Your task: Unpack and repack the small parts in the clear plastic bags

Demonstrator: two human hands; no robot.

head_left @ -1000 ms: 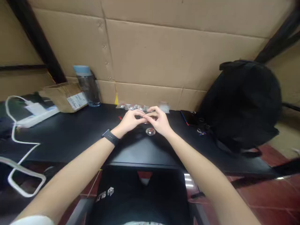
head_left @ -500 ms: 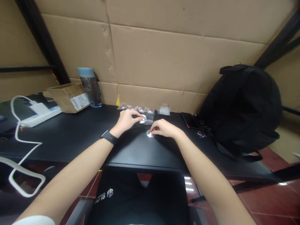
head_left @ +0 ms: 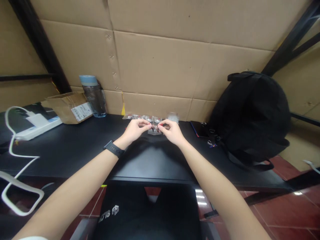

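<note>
At the middle of the far part of the table my left hand (head_left: 135, 130) and my right hand (head_left: 174, 132) face each other with closed fingertips. My left hand pinches a small silver disc (head_left: 153, 127) by its red middle part. A second such disc (head_left: 156, 127) is in the pinch of my right hand. They stand edge-on, face to face and very close; I cannot tell whether they touch. Just below and behind them lies a clear plastic bag (head_left: 154, 133). Several clear packets with red and silver contents (head_left: 148, 118) line the back edge, partly behind my hands.
Another clear bag (head_left: 173, 117) lies at the back. To the left stand a water bottle (head_left: 96, 100), an open cardboard box (head_left: 65, 110) and a white power strip (head_left: 37, 128) with a cable. A phone (head_left: 199, 129), keys (head_left: 210, 144) and a black backpack (head_left: 250, 116) are to the right.
My right hand has lifted its disc from the table and brought it up beside the left one. Both discs have turned from flat to edge-on. The view has shifted slightly.
</note>
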